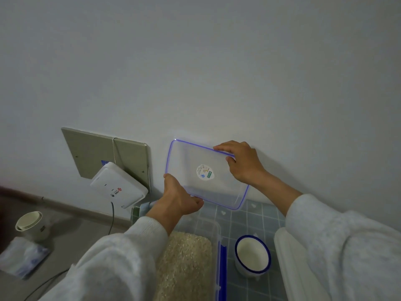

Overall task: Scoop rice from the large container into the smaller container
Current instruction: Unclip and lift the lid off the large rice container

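While both hands grip the clear lid (pixel 206 173) against the wall (pixel 195 61), rice (pixel 186 263) sits on the tiled table (pixel 249 216).

A home corner: a table (pixel 256 216) in a green checked cloth against a plain wall, a white router (pixel 119 185) propped left of it, mugs (pixel 32 224) on the floor.

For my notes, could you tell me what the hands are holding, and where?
Both hold the clear lid: left hand at its lower-left edge, right hand at its upper-right edge.
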